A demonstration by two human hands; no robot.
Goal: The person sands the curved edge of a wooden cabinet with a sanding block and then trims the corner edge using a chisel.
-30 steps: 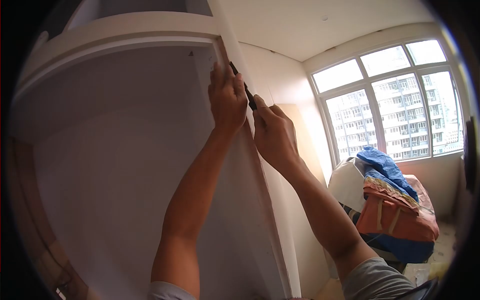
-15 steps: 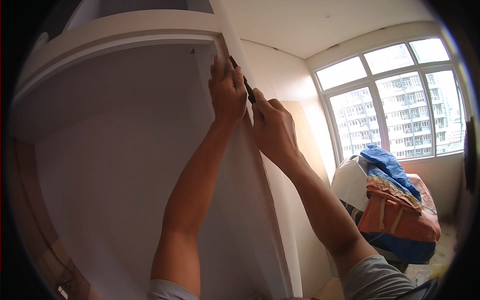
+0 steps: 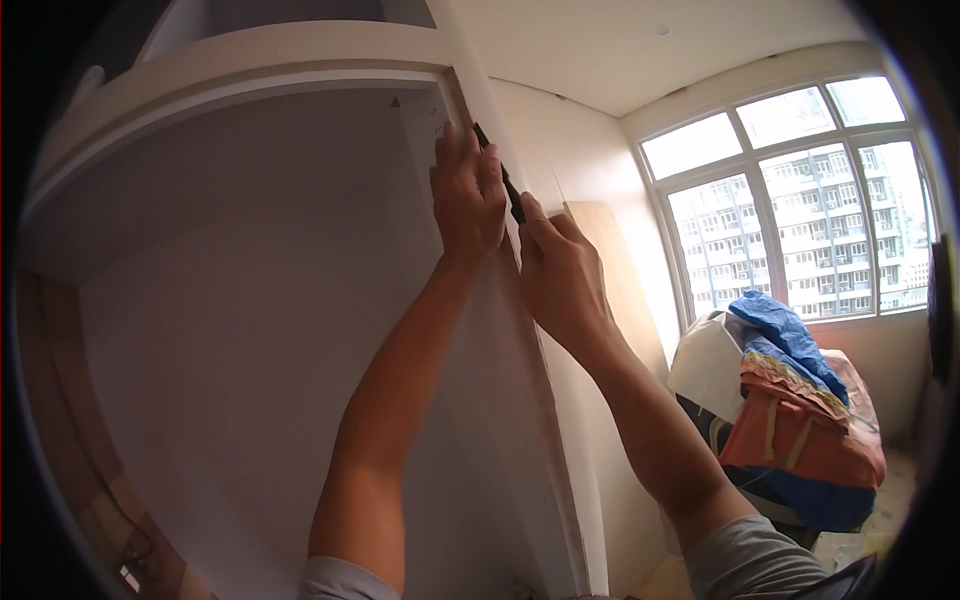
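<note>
My right hand [image 3: 563,262] is closed round the lower end of a slim dark hand tool [image 3: 497,160]. The tool lies slanted along the front edge of an upright cabinet panel [image 3: 538,345], near its top; its exact kind is not clear. Just left of it, my left hand [image 3: 468,198] reaches up against the panel, fingers stretched upward and slightly blurred. Its thumb side is beside the tool, and whether it presses on it I cannot tell. A brownish strip runs down the panel's edge below both hands.
A white cross rail [image 3: 300,45] spans the cabinet top, above the deep shaded interior [image 3: 240,300]. At right, a pile of bags and blue and orange sheeting [image 3: 800,420] stands under a large window [image 3: 800,200]. A light wooden board [image 3: 608,250] leans at the wall.
The view has shifted slightly, so everything sits a little further right. Both hands and the dark tool have slid a short way down the panel edge.
</note>
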